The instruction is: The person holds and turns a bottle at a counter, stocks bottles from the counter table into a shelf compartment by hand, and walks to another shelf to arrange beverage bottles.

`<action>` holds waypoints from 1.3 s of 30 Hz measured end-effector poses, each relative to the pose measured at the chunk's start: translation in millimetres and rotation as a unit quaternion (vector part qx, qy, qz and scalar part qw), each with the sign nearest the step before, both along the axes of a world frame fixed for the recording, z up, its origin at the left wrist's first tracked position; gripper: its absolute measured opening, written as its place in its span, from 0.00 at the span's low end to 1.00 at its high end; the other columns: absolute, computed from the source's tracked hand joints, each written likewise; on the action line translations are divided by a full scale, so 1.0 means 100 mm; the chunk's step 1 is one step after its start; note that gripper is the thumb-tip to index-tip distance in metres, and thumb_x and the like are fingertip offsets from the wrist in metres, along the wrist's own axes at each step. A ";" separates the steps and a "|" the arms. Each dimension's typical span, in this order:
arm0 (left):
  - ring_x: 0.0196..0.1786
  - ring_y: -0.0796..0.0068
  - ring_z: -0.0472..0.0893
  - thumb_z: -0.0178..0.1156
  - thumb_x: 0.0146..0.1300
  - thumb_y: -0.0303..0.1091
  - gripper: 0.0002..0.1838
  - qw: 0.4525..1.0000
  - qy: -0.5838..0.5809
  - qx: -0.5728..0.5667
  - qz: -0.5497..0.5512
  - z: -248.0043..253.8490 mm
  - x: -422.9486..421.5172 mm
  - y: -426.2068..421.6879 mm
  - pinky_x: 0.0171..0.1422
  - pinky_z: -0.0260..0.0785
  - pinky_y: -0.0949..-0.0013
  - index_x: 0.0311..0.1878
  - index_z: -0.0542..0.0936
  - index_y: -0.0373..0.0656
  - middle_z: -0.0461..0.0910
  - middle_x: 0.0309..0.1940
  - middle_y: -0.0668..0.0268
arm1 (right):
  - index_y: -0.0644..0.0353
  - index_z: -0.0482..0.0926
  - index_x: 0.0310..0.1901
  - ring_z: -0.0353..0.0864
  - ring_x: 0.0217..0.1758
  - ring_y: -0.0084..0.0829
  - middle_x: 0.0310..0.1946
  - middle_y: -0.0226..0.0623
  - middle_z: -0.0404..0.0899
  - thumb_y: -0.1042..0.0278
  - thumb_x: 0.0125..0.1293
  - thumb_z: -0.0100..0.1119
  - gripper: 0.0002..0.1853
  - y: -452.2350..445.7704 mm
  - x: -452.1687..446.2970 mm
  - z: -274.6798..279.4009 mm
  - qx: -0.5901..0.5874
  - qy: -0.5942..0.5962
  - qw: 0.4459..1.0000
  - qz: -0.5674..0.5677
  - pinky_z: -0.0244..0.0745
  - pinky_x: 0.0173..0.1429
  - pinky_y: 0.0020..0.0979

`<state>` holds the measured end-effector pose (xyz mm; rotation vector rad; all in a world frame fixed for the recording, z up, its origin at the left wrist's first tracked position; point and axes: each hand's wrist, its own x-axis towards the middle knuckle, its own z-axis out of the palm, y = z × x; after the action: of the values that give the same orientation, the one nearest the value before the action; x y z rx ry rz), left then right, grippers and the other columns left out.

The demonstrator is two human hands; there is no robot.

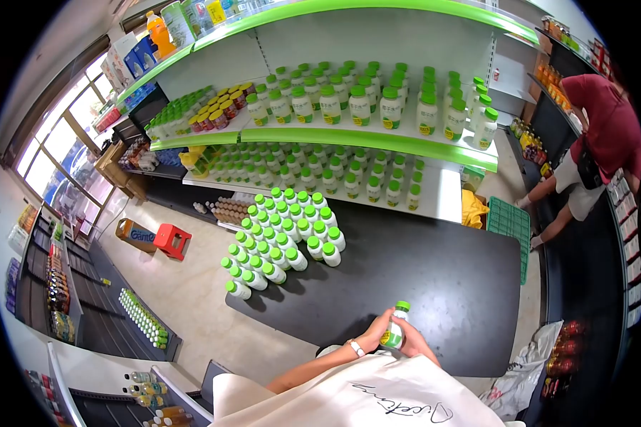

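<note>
L hand (379, 331) + R hand (414, 339) clamped round green-capped white btl (394, 330), slight tilt, nr front edge blk table (420, 267); clustered green-capped btls (288, 224) at table's L end

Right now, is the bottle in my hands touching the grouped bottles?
Apart: the head view shows bare black tabletop between the held bottle and the grouped bottles.

- A whitish bottle (395, 329) is held in the lower part of the frame, just right of centre.
- Its bright green cap (402, 306) is on.
- It leans slightly, cap toward the upper right.
- A green-and-yellow label (390, 339) shows low on its body.
</note>
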<state>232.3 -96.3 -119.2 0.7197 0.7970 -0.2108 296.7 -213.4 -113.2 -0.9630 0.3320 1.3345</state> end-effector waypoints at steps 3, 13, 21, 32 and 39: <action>0.46 0.71 0.79 0.47 0.70 0.55 0.25 1.000 0.002 -0.004 0.000 0.00 0.00 0.00 0.51 0.72 0.67 0.50 0.76 0.41 0.79 0.43 0.63 | 0.55 0.71 0.55 0.81 0.47 0.31 0.44 0.32 0.80 0.55 0.63 0.64 0.23 0.01 0.00 0.01 0.003 0.001 1.000 0.000 0.77 0.50 0.36; 0.46 0.71 0.79 0.47 0.70 0.55 0.25 1.000 0.002 -0.003 -0.003 0.02 -0.03 0.00 0.52 0.71 0.66 0.51 0.75 0.41 0.79 0.43 0.63 | 0.55 0.72 0.55 0.81 0.47 0.31 0.44 0.32 0.80 0.55 0.63 0.64 0.23 0.00 -0.01 -0.02 0.012 0.010 1.000 -0.001 0.77 0.51 0.36; 0.47 0.71 0.78 0.48 0.70 0.55 0.24 1.000 0.003 -0.002 -0.005 -0.03 -0.03 0.02 0.52 0.71 0.66 0.51 0.75 0.42 0.79 0.44 0.63 | 0.55 0.71 0.56 0.81 0.47 0.31 0.43 0.32 0.80 0.56 0.62 0.65 0.23 0.03 -0.02 -0.01 -0.001 0.010 1.000 -0.007 0.77 0.51 0.36; 0.47 0.72 0.79 0.45 0.71 0.54 0.23 1.000 0.009 -0.006 -0.007 0.02 -0.01 0.01 0.53 0.70 0.66 0.50 0.76 0.43 0.79 0.43 0.65 | 0.53 0.72 0.54 0.82 0.44 0.34 0.41 0.33 0.81 0.55 0.63 0.63 0.21 0.02 0.00 -0.16 -0.005 0.000 1.000 0.004 0.78 0.49 0.39; 0.48 0.70 0.79 0.45 0.71 0.55 0.24 1.000 -0.003 -0.009 -0.007 0.03 -0.01 0.01 0.54 0.71 0.65 0.52 0.75 0.42 0.78 0.46 0.63 | 0.52 0.72 0.54 0.82 0.44 0.33 0.42 0.32 0.81 0.54 0.63 0.64 0.22 0.02 -0.01 -0.04 0.005 -0.006 1.000 0.017 0.78 0.48 0.39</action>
<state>231.5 -95.6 -116.0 0.7089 0.7845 -0.2283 296.1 -211.6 -117.6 -0.9713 0.3013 1.3594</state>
